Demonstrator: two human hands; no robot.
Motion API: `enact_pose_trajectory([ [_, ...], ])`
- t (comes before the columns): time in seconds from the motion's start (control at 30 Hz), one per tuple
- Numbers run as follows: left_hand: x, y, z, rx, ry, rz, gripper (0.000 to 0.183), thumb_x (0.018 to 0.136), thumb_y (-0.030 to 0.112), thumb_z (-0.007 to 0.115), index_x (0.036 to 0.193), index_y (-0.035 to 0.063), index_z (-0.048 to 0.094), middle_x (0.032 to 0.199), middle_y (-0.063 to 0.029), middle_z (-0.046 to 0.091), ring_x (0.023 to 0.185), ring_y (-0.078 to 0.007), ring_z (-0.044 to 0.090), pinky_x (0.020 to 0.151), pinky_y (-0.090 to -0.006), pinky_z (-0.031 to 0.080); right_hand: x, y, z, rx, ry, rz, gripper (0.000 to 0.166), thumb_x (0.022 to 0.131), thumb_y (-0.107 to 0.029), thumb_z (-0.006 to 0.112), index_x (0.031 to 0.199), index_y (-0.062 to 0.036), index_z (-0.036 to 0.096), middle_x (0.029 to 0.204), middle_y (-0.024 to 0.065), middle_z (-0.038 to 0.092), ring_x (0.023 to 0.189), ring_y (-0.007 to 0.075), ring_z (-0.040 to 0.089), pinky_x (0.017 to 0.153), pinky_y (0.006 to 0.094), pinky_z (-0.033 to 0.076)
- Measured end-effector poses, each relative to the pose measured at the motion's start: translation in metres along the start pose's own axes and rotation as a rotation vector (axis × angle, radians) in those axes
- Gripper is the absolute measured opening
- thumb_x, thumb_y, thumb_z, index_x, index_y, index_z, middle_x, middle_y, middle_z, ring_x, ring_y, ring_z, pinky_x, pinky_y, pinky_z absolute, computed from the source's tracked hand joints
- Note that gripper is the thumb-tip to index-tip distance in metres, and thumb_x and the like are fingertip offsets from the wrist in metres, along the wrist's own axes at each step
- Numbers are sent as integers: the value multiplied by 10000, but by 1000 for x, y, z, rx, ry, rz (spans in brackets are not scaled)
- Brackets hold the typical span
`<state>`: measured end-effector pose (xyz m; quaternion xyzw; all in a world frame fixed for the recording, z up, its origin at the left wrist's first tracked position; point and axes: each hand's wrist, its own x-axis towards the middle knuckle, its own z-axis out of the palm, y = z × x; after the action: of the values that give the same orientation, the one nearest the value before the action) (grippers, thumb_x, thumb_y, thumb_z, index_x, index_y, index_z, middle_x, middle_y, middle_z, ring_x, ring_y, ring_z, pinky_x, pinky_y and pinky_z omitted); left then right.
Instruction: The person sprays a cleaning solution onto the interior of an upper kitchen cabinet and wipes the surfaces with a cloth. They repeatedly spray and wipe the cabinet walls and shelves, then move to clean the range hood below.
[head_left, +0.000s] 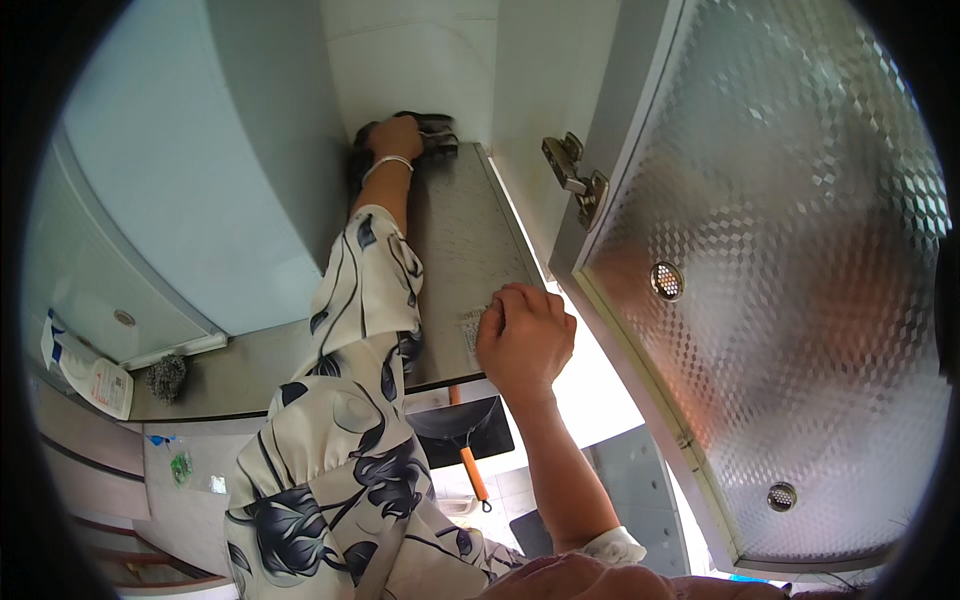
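Note:
My left hand (396, 138) is pressed on a dark, striped cloth (439, 135) at the far inner corner of the cabinet shelf (480, 240). The cloth is bunched under its fingers and slightly blurred. A pale bracelet (388, 165) circles that wrist, below a white sleeve with dark flowers. My right hand (529, 337) is at the shelf's near right corner, its fingers curled. Its palm is turned away, so whether it grips the shelf edge is hidden. Beside it, a small printed label (470, 337) lies on the shelf.
An open textured-glass door (772, 285) hangs on the right by a metal hinge (574, 180). On the left stand a white spray bottle (94, 375) and a steel-wool scourer (166, 377). Below is a dark pan (457, 420) with an orange handle (473, 474).

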<state>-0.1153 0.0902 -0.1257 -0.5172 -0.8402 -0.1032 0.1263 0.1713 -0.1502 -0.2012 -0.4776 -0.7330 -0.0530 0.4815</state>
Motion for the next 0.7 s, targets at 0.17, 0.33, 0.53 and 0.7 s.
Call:
enact_pose_trajectory([
  [0.17,-18,-11,5,-445,166,282,312,772,73,603,1071,40,685,1076,-167,695,981,-307,665,857,-362,523,0,-2,0,-22,-57,13,98,757,-165,609,811,-125,679,908,15,668,885,244,597,755,406,437],
  [0.33,-89,91,0,-1484,74,394,363,704,-71,513,1023,7,667,914,-93,680,900,-202,618,824,-328,493,1,8,-3,-55,-73,2,119,774,-156,595,832,-107,685,921,29,681,903,273,601,785,429,443],
  [0.53,-74,65,-19,-1196,653,75,326,714,-64,568,996,63,672,1016,-185,643,1011,-388,600,927,-450,476,3,2,-3,-12,-111,4,114,788,-142,589,835,-105,685,935,28,682,900,277,600,786,432,443],
  [0.7,-58,-16,-25,-263,322,-199,357,919,172,552,1258,73,503,1216,-288,527,1147,-447,514,902,-496,497,2,1,-3,0,-114,-3,114,789,-141,591,844,-103,683,947,35,679,899,280,598,780,431,441],
])
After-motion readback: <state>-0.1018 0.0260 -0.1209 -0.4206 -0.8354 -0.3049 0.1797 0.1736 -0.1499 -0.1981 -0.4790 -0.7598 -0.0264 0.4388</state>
